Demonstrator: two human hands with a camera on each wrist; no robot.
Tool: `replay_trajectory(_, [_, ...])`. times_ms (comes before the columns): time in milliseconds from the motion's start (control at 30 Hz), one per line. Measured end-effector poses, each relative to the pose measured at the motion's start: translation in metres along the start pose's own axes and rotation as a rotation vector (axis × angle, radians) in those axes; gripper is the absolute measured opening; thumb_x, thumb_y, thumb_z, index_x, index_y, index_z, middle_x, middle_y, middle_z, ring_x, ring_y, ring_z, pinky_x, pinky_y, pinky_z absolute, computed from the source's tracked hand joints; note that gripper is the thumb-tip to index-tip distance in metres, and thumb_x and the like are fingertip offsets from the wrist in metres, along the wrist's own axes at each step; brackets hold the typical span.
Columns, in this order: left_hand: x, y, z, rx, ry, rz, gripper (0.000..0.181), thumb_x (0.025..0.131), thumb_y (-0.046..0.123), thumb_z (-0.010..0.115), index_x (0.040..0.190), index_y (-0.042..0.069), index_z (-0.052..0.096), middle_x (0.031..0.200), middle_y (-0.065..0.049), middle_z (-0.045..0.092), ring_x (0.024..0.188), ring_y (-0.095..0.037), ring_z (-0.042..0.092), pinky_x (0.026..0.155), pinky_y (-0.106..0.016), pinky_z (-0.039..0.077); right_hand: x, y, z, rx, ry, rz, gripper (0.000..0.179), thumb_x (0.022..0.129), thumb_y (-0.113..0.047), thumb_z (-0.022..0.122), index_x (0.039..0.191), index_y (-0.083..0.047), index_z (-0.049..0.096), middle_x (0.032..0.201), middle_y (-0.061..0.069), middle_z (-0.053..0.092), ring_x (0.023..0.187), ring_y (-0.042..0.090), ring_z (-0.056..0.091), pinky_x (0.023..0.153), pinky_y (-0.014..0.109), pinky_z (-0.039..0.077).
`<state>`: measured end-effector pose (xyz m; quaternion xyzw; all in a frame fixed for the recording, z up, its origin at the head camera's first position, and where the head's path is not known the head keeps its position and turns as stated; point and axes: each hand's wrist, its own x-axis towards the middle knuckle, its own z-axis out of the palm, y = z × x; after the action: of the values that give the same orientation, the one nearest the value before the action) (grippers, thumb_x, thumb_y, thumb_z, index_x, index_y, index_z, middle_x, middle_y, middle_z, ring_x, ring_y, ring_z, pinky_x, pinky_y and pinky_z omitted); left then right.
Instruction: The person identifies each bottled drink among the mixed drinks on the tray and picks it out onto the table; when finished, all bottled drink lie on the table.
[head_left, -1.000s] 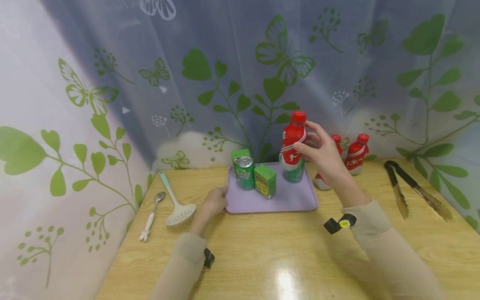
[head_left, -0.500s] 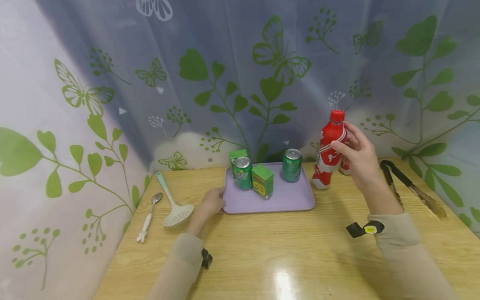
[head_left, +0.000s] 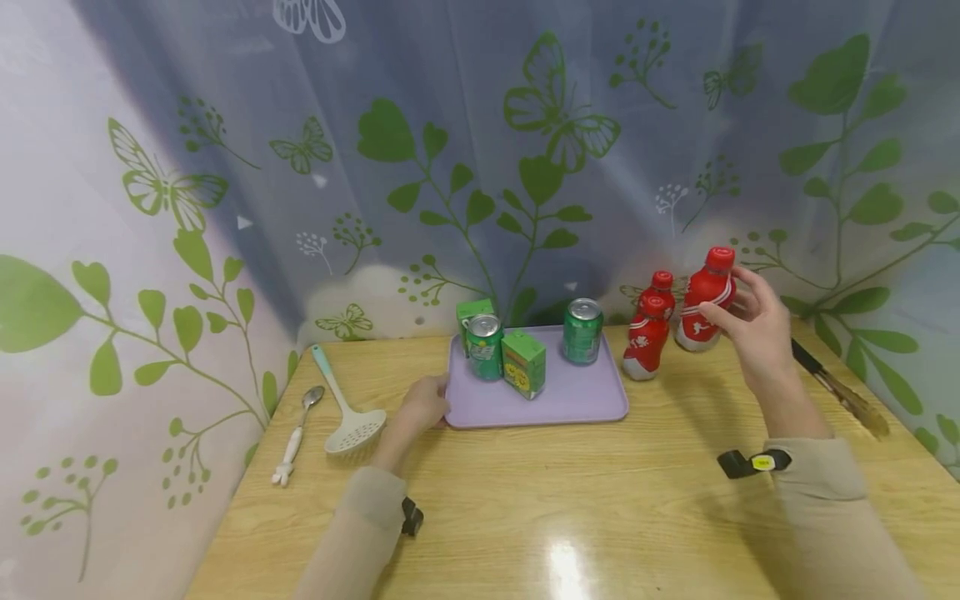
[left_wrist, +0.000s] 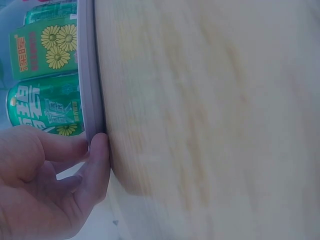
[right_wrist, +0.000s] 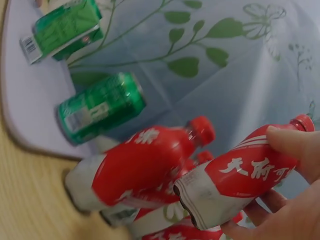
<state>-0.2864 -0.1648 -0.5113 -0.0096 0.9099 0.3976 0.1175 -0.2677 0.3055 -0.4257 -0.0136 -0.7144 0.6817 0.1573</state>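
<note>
With thumb and finger my left hand (head_left: 422, 406) pinches the left front corner of a lilac tray (head_left: 570, 407); the left wrist view shows the thumb at the rim. Standing on the tray are two green soda cans (head_left: 582, 333) and two green drink cartons (head_left: 524, 364), one partly hidden at the back. To the right of the tray, my right hand (head_left: 761, 333) grips a red-labelled soda bottle (head_left: 703, 304), upright in the head view. Beside it, left, stand similar bottles (head_left: 645, 340), one partly behind another. In the right wrist view, the held bottle (right_wrist: 240, 175) overlaps other bottles.
At the left of the wooden table (head_left: 517, 508) lie a skimmer (head_left: 356, 430) and a spoon with a white handle (head_left: 294, 446). Tongs (head_left: 843, 392) lie at the right, partly hidden by the right arm. A patterned curtain (head_left: 465, 208) hangs right behind the tray.
My right hand has carried the soda bottle rightward from over the back right of the tray, then down among the other bottles. The left hand has stayed at the tray's corner.
</note>
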Motion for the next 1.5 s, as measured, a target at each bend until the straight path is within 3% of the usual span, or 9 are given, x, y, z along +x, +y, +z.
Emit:
replay_trajectory(167, [0.000,-0.001,0.001,0.003,0.001,-0.001,0.073,0.089,-0.011,0.055,0.159,-0.002,0.039,0.151,-0.030,0.056,0.072,-0.017,0.064,0.062,-0.023,0.062,0.003,0.018,-0.002,-0.145,0.000,0.025,0.074,0.100,-0.022,0.071,0.163,-0.030,0.035,0.139,0.002,0.060,0.115,0.002,0.056,0.082,0.005,0.053])
replay_trajectory(333, [0.000,-0.002,0.001,0.009,0.000,-0.004,0.073,0.089,-0.010,0.055,0.160,-0.001,0.039,0.153,-0.030,0.054,0.072,-0.018,0.063,0.063,-0.024,0.061,0.007,0.031,-0.002,-0.305,-0.008,0.087,0.076,0.103,-0.031,0.065,0.167,-0.033,0.024,0.163,0.022,0.043,0.133,0.020,0.052,0.084,0.014,0.053])
replay_trajectory(500, [0.000,-0.002,0.000,0.000,0.000,-0.008,0.073,0.089,-0.010,0.056,0.160,0.001,0.039,0.153,-0.029,0.055,0.077,-0.018,0.065,0.064,-0.024,0.062,0.008,0.041,-0.002,-0.275,-0.023,0.137,0.078,0.104,-0.028,0.065,0.168,-0.032,0.020,0.168,0.025,0.034,0.146,0.038,0.045,0.083,0.015,0.054])
replay_trajectory(667, [0.000,-0.003,0.000,-0.004,0.003,-0.012,0.073,0.090,-0.010,0.057,0.160,0.000,0.039,0.154,-0.029,0.054,0.076,-0.018,0.065,0.064,-0.024,0.062,0.009,0.048,-0.003,-0.287,-0.051,0.129,0.079,0.105,-0.022,0.064,0.169,-0.025,0.017,0.169,0.028,0.030,0.152,0.050,0.038,0.088,0.018,0.053])
replay_trajectory(800, [0.001,-0.004,0.001,-0.010,-0.001,-0.014,0.072,0.091,-0.009,0.057,0.160,0.000,0.039,0.155,-0.029,0.053,0.077,-0.018,0.065,0.064,-0.024,0.062,0.011,0.053,-0.003,-0.308,-0.051,0.137,0.079,0.105,-0.019,0.063,0.168,-0.021,0.016,0.169,0.029,0.030,0.152,0.051,0.038,0.092,0.023,0.052])
replay_trajectory(1000, [0.001,-0.003,0.000,-0.017,0.000,-0.021,0.072,0.091,-0.009,0.058,0.160,0.000,0.040,0.154,-0.028,0.054,0.079,-0.019,0.066,0.066,-0.025,0.062,0.012,0.060,-0.002,-0.290,-0.033,0.167,0.079,0.105,-0.017,0.062,0.168,-0.018,0.015,0.169,0.028,0.030,0.152,0.050,0.038,0.081,0.019,0.054])
replay_trajectory(1333, [-0.001,0.000,0.001,-0.027,-0.016,-0.031,0.071,0.092,-0.009,0.058,0.160,0.001,0.039,0.156,-0.028,0.052,0.081,-0.020,0.067,0.068,-0.025,0.063,0.010,0.068,-0.001,-0.294,-0.030,0.151,0.077,0.104,-0.014,0.062,0.167,-0.015,0.017,0.165,0.029,0.033,0.148,0.050,0.042,0.078,0.019,0.055])
replay_trajectory(1500, [0.000,0.000,-0.001,-0.030,-0.016,-0.025,0.073,0.090,-0.011,0.057,0.160,-0.001,0.039,0.153,-0.030,0.054,0.079,-0.021,0.067,0.066,-0.026,0.063,0.011,0.069,-0.001,-0.279,-0.063,0.156,0.079,0.106,-0.017,0.059,0.168,-0.015,0.010,0.168,0.031,0.026,0.152,0.053,0.036,0.087,0.022,0.055])
